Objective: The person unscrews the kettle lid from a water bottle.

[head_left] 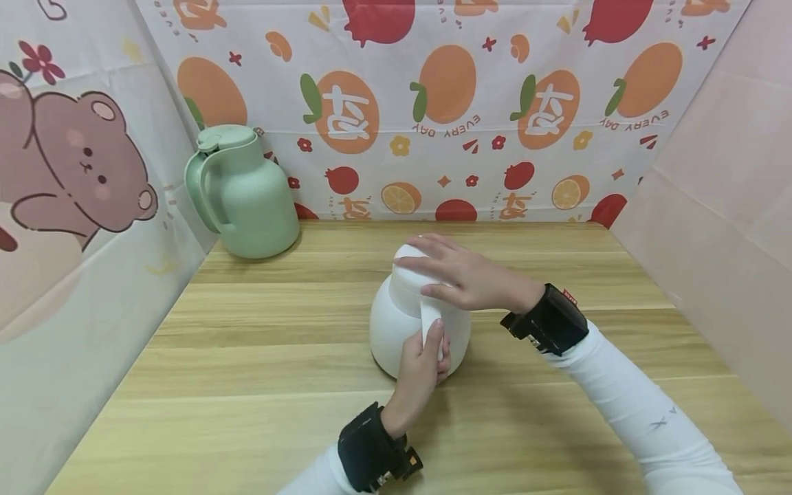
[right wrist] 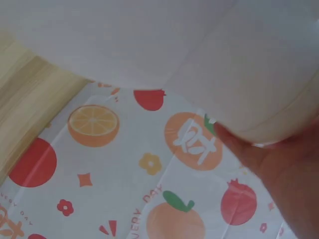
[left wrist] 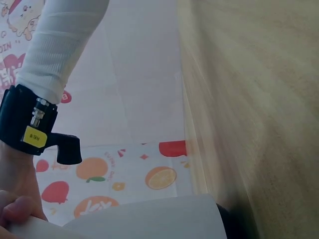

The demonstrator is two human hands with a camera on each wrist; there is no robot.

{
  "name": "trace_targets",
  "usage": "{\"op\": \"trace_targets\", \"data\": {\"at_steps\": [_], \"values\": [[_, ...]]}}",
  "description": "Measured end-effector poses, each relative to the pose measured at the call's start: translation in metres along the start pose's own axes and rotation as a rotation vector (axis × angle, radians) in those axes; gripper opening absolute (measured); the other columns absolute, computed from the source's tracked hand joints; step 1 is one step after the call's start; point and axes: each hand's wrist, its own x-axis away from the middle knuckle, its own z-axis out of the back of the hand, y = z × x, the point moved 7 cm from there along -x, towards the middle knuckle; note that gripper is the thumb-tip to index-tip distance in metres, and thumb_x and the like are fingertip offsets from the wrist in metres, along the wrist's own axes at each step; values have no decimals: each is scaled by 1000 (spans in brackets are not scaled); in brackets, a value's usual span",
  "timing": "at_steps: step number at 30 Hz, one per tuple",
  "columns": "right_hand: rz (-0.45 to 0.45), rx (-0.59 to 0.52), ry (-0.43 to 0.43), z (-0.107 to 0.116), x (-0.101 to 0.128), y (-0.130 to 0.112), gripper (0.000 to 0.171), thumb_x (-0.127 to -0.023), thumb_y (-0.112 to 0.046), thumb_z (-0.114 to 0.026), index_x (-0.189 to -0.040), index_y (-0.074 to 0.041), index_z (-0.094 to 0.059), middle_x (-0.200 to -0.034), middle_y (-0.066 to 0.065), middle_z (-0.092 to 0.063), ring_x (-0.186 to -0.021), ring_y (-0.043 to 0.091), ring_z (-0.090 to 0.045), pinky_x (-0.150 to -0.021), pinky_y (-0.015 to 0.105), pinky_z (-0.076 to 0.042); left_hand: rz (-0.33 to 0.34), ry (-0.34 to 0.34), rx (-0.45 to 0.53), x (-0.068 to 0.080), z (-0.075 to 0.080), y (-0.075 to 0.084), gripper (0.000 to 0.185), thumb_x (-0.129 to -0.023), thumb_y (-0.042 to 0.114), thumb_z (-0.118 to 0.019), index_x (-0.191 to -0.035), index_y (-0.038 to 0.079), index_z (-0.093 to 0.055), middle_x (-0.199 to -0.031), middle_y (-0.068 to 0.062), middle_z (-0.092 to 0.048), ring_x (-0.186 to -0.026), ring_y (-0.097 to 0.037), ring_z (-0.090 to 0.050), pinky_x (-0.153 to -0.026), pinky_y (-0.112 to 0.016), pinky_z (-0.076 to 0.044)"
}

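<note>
A white thermos jug (head_left: 388, 330) stands upright on the wooden table, with its handle toward the person. My left hand (head_left: 419, 361) grips that handle (head_left: 431, 313), thumb along its top and fingers curled round it. Over the jug's top, my right hand (head_left: 473, 275) holds the white lid (head_left: 405, 275), its fingers spread across and around it. From the right wrist, the pale lid (right wrist: 269, 107) is seen close up with fingers at its edge. In the left wrist view the jug's white body (left wrist: 149, 219) fills the lower part, beside part of a hand (left wrist: 20, 209).
A green thermos jug (head_left: 256, 199) with a handle stands at the table's back left corner. Behind the table (head_left: 247, 357) hangs a fruit-printed sheet (head_left: 371, 158). A bear-printed sheet (head_left: 93, 165) lines the left side, and a plain pale sheet (head_left: 718, 192) the right.
</note>
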Motion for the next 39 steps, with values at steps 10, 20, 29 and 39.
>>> {"op": "trace_targets", "data": {"at_steps": [10,20,29,39], "values": [[-285,-78,-68,6,-7,-3,37,-92,-30,-53,-127,-18,-51,-139,8,-38,-129,26,-27,-100,51,-27,9,32,-6,8,-9,26,40,-102,13,-32,-69,-9,-39,-49,1,-32,-42,-5,-30,-42,-17,-27],[-619,289,-52,-10,-21,-11,57,-92,-53,-43,-136,-18,-43,-134,16,-41,-119,41,-37,-87,56,-38,25,53,1,5,-3,-2,46,-101,26,-36,-69,-6,-42,-47,1,-31,-40,-6,-30,-40,-19,-26],[-484,417,12,-5,-24,-14,52,-90,-49,-49,-131,-16,-49,-121,15,-51,-103,38,-51,-76,49,-47,6,41,6,3,0,-1,47,-101,28,-37,-69,-7,-41,-49,1,-32,-41,-6,-29,-40,-19,-25],[-276,401,57,-3,-25,-11,52,-89,-47,-54,-128,-13,-53,-118,15,-54,-100,34,-55,-77,47,-49,10,38,-2,0,2,0,42,-101,27,-37,-71,-2,-42,-49,0,-32,-41,-7,-30,-40,-19,-26]]}}
